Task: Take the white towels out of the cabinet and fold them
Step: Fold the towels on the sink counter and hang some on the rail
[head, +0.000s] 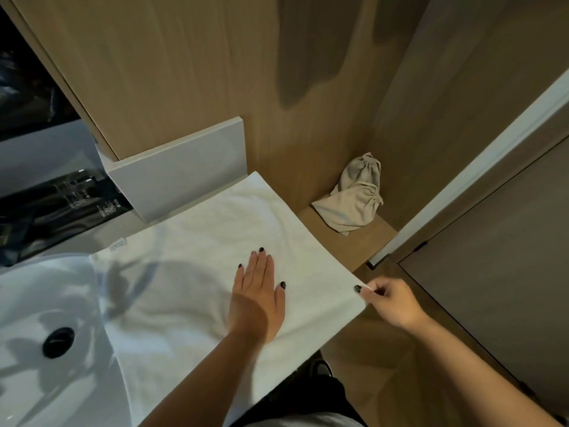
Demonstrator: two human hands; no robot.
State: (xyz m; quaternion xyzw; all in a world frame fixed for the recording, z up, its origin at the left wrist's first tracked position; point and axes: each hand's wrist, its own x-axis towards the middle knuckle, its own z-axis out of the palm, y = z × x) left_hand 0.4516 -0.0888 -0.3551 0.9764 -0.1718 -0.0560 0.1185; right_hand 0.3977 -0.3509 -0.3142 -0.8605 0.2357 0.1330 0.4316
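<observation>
Towel [197, 272] lies spread flat on the counter beside the sink [46, 303], its long axis running from the sink side out toward the right, where its near-right corner overhangs the counter edge. Left hand [257, 303] presses flat on the cloth with fingers straight and together, palm down, well inside the right edge. Right hand [391, 300] pinches that overhanging corner between thumb and fingertips, so it looks better placed to carry the corner back across toward the sink.

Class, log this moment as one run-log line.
left hand: flat on white towel | right hand: pinching towel corner | towel: spread beside sink
</observation>
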